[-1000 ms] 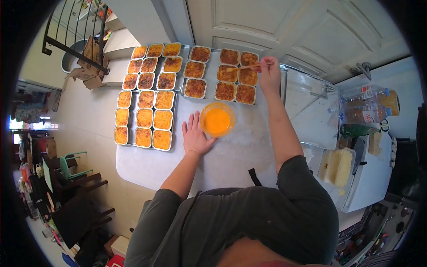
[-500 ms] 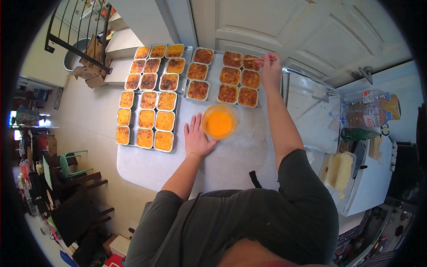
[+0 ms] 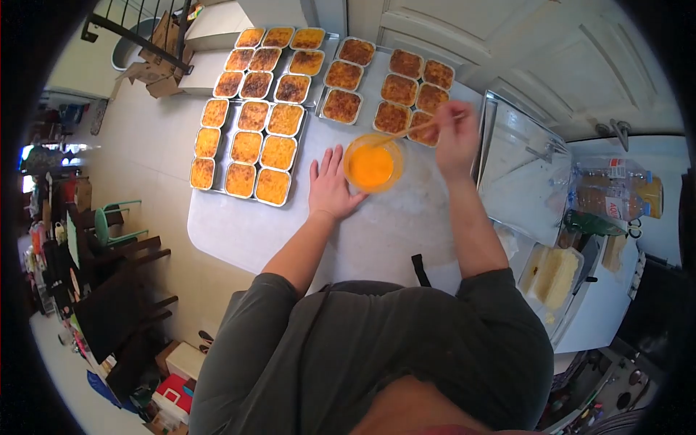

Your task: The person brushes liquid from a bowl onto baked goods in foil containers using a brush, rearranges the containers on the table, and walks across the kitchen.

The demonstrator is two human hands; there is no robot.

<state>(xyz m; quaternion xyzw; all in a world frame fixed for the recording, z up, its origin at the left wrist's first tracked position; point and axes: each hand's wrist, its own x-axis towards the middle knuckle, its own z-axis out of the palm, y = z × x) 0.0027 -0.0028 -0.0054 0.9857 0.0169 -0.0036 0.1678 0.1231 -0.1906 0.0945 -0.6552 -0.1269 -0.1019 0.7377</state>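
Observation:
My right hand (image 3: pixel 457 141) grips the wooden handle of a slim pastry brush (image 3: pixel 397 135), which slants down to the left into a clear bowl (image 3: pixel 399 171). Orange-yellow liquid (image 3: pixel 370 167) fills the bowl and hides the brush's tip. My left hand (image 3: pixel 330 188) lies flat on the table beside the bowl, fingers spread, thumb close to its base. Just beyond the bowl are foil trays of browned baked food (image 3: pixel 392 116), one of them partly behind the brush and right hand. Several more foil trays with yellower tops (image 3: pixel 278 152) stand at the left.
Metal baking sheets (image 3: pixel 522 167) lie at the table's right, with plastic bottles (image 3: pixel 609 197) beside them. A container holding a pale yellow block (image 3: pixel 557 279) sits nearer me. A door (image 3: pixel 507 65) closes off the far side; a green chair (image 3: pixel 109 225) stands left.
My right hand has drawn back toward me, bringing the brush from the far foil trays into the bowl. The left hand stays flat beside the bowl. The whole view has shifted.

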